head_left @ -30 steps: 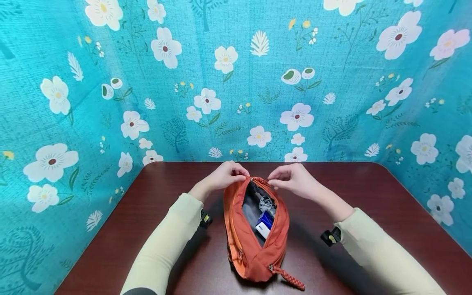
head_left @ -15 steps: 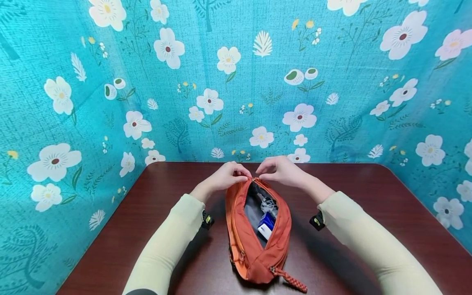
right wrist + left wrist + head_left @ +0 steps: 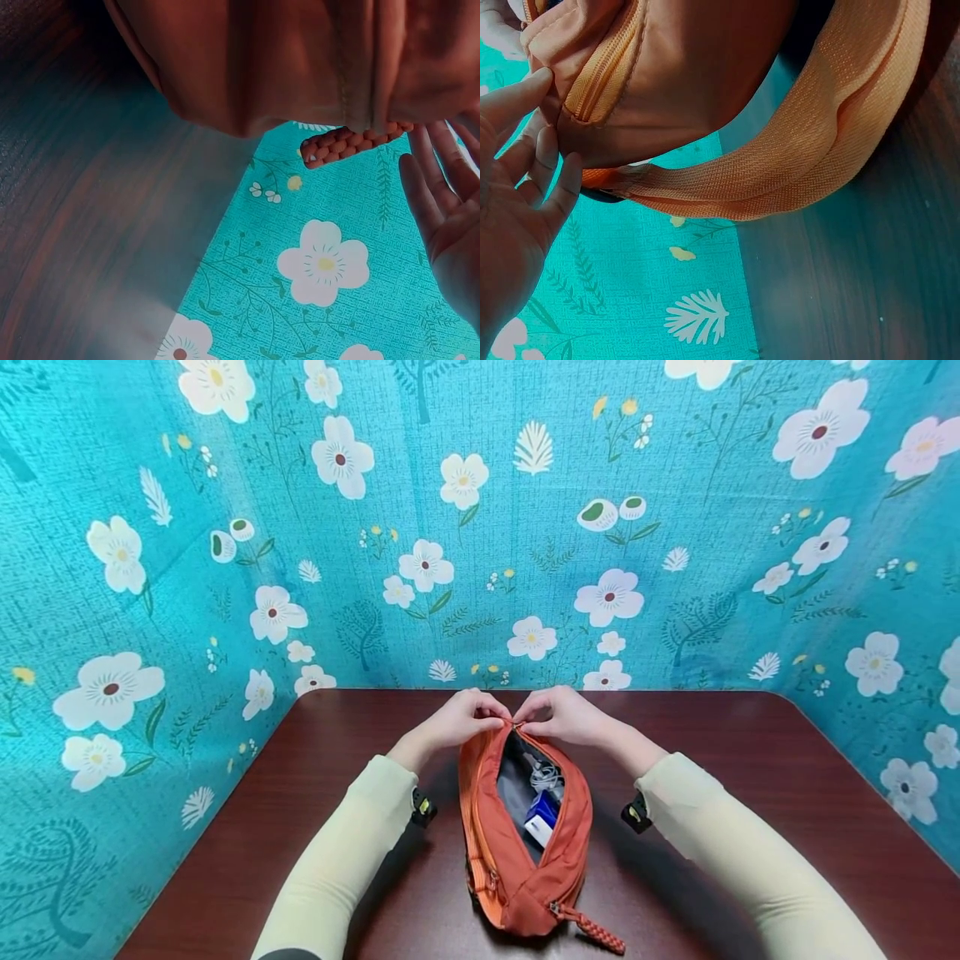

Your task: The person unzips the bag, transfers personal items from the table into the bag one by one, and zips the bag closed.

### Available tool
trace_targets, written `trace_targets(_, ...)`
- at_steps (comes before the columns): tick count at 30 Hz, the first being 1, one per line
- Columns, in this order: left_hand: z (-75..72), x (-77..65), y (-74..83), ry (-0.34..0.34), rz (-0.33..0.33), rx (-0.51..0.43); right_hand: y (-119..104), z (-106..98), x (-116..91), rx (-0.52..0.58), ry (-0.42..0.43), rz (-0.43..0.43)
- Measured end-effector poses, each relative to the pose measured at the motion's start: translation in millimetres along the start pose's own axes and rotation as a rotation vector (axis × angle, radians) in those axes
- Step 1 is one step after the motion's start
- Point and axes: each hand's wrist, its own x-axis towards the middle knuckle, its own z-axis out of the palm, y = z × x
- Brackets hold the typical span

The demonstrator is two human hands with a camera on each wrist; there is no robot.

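Note:
An orange waist bag (image 3: 517,860) stands on the table, its main zipper parted wide over a grey lining. My left hand (image 3: 467,717) pinches the fabric at the bag's far end; in the left wrist view thumb and fingertips grip that corner beside a second zipper (image 3: 604,75). Close against it, my right hand (image 3: 562,717) pinches the zipper pull at the far end of the opening. A braided cord (image 3: 352,144) hangs beside the right fingers in the right wrist view. Inside the bag lie a blue-and-white box (image 3: 542,818) and a coiled grey cable (image 3: 546,777).
Another braided cord (image 3: 592,933) trails from the bag's near end onto the dark wooden table (image 3: 720,760). A wide orange webbing strap (image 3: 780,165) loops along the bag's left side. Blue floral cloth (image 3: 480,543) hangs behind and at both sides.
My right hand has moved left from the braided cord to the zipper at the bag's far end and now meets the left hand. The left hand keeps its grip there.

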Motion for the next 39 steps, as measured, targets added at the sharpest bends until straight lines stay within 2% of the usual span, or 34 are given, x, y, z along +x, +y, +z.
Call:
trace_targets(15,3.2,0.7,-1.1,0.004,0.002,-0.008,-1.2,5.3,-2.5,-0.051,0.073,0.057)
trace_targets(22,3.4,0.8,-2.2,0.026,0.003,0.008,-5.9,6.0,-3.1,-0.016,0.086,0.056)
trace_targets(29,4.8,3.9,-3.7,0.012,0.014,-0.006,-8.1,9.0,-5.5,-0.003,0.084,0.049)
trace_targets(34,6.0,7.0,-4.9,-0.001,0.018,-0.015,-7.3,10.3,-7.9,0.008,0.092,0.074)
trace_targets(39,5.6,9.2,-3.6,0.009,-0.013,-0.026,-8.7,10.7,-9.9,0.051,0.086,0.065)
